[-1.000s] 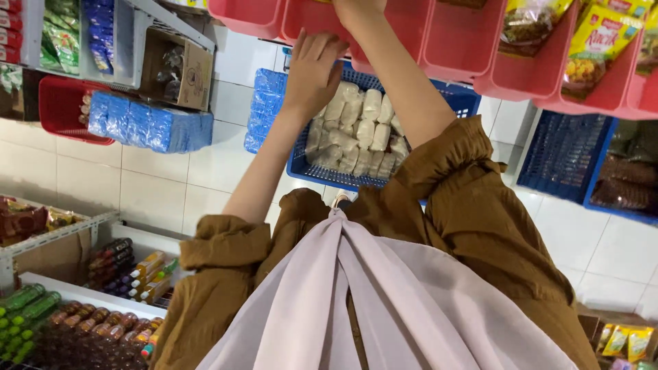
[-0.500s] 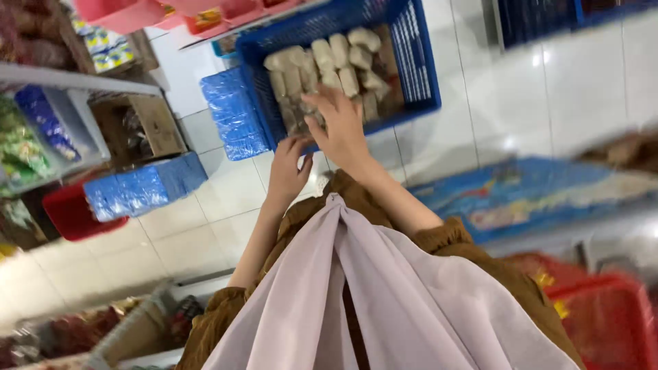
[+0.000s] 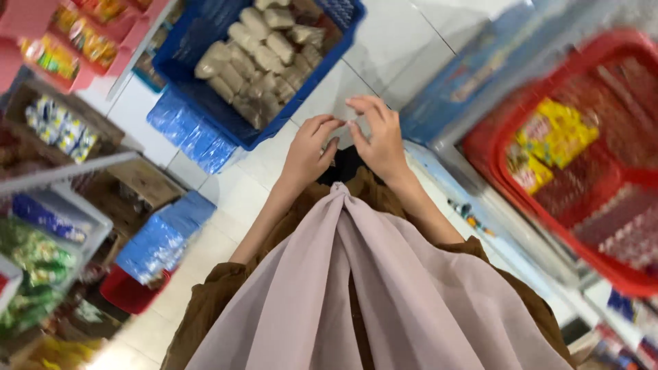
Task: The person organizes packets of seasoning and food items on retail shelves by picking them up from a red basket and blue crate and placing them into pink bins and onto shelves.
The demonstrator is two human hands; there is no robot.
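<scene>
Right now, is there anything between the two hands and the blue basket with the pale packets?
Nothing visible stands between them. The left hand and right hand hang empty, fingertips almost meeting, just beside the near corner of the blue basket. Only bare white floor tiles show in the gap. The pale packets lie uncovered inside.
</scene>
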